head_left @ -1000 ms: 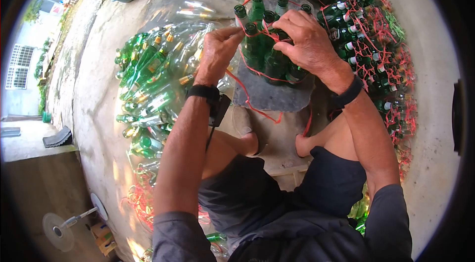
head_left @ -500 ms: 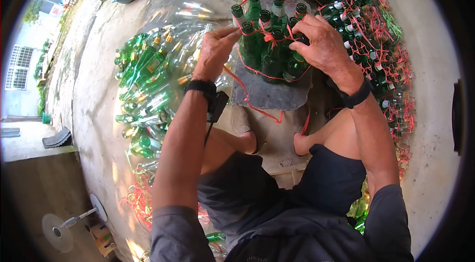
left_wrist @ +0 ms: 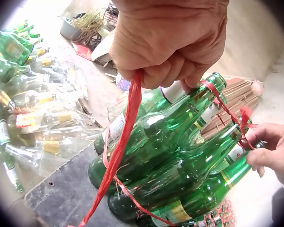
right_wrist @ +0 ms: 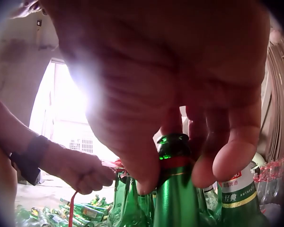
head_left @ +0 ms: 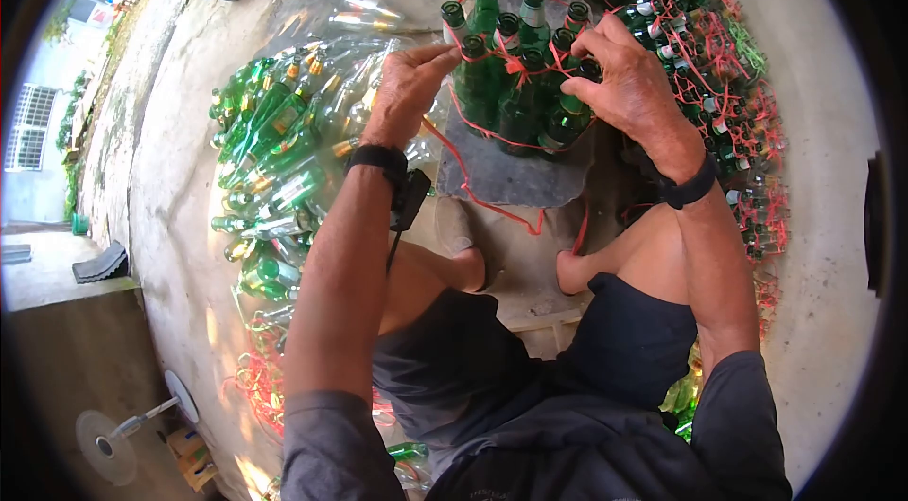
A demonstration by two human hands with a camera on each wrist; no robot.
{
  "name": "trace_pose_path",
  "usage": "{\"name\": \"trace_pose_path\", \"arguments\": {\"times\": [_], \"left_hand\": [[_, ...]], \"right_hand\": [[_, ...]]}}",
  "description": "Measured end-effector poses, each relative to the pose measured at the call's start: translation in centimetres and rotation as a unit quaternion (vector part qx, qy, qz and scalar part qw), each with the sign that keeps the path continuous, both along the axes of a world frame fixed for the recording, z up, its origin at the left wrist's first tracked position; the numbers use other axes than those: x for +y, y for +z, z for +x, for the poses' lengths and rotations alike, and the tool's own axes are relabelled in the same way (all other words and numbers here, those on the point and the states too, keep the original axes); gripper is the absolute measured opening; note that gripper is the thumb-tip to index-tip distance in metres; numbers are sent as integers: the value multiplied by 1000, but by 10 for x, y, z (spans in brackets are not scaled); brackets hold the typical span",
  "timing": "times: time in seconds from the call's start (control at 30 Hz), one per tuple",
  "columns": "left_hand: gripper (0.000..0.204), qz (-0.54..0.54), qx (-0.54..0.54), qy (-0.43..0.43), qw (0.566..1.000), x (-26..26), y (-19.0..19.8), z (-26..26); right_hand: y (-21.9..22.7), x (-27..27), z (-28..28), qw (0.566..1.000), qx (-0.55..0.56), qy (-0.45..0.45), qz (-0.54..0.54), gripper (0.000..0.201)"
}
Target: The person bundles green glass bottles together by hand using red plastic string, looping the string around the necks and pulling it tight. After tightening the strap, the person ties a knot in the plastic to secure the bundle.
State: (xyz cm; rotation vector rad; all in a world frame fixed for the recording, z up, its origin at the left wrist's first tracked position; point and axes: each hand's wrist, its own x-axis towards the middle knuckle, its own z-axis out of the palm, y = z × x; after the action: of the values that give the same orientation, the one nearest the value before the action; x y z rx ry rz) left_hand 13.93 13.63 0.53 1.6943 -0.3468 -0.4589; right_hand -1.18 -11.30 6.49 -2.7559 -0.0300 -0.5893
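On the grey slab [head_left: 511, 181], the green glass bottles [head_left: 515, 104] stand in a cluster encircled by red plastic twine [left_wrist: 116, 161]. Compared with the frame 1.0 s ago, the right hand [head_left: 629, 85] is displaced outward from the cluster's middle to its right edge, exposing the red knot [head_left: 516, 69]. Bottle mouths point upward; long axes are near vertical. The left hand [head_left: 411, 89] has tightly curled fingers gripping the twine. The right thumb and fingers, partly spread, bracket one bottle neck [right_wrist: 174, 156] (contact pressure cannot be determined).
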Motion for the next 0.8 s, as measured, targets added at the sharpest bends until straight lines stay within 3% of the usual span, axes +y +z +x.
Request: {"name": "trace_pose_path", "arguments": {"times": [0.13, 0.2, 0.33, 0.5, 0.8], "left_hand": [[34, 15, 16, 3, 1000, -2, 3, -2], [32, 13, 18, 12, 1000, -3, 1, -1], [31, -6, 26, -2, 1000, -2, 2, -2], [30, -1, 37, -13, 999, -2, 6, -3], [30, 2, -8, -22, 1000, -3, 1, -13]], "right_hand": [[5, -4, -3, 997, 74, -20, 1, 39], [9, 0, -4, 984, 170, -45, 25, 41], [3, -4, -4, 985, 164, -37, 28, 39], [-10, -11, -3, 997, 70, 15, -14, 37], [-5, -29, 3, 996, 66, 38, -38, 38]]}}
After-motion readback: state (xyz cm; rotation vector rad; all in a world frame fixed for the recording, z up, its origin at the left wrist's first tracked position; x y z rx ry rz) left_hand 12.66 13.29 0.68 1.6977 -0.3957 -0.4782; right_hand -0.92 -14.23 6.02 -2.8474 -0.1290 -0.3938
